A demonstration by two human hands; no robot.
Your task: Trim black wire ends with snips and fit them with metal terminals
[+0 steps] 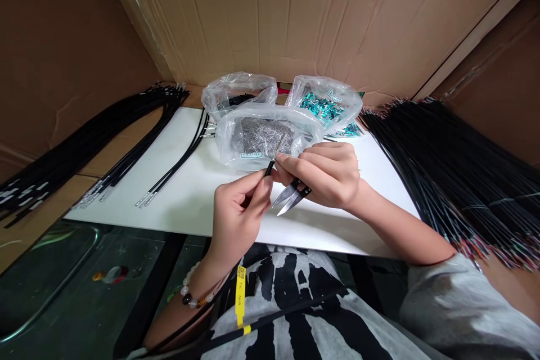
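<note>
Between the thumb and fingers of my left hand [238,208] is a black cable [269,168], its tip angled up and away from me. My right hand [329,173] keeps a pair of thread snips [290,197] tucked in its palm, with the parted blades pointing down to the left. The thumb and forefinger of that same hand pinch at the cable's tip, where a thin silvery piece [279,145] sticks out; its kind is too small to tell. Just beyond both hands stands a clear plastic bag [228,143] full of small silvery metal parts [264,134].
Behind are a bag with black pieces [240,99] and a bag of teal-and-silver pieces [323,107]. Black cables [97,118] lie at left, a few [177,164] on the white board [189,202]. A large cable bundle [472,163] lies at right. Cardboard walls [312,17] surround the table.
</note>
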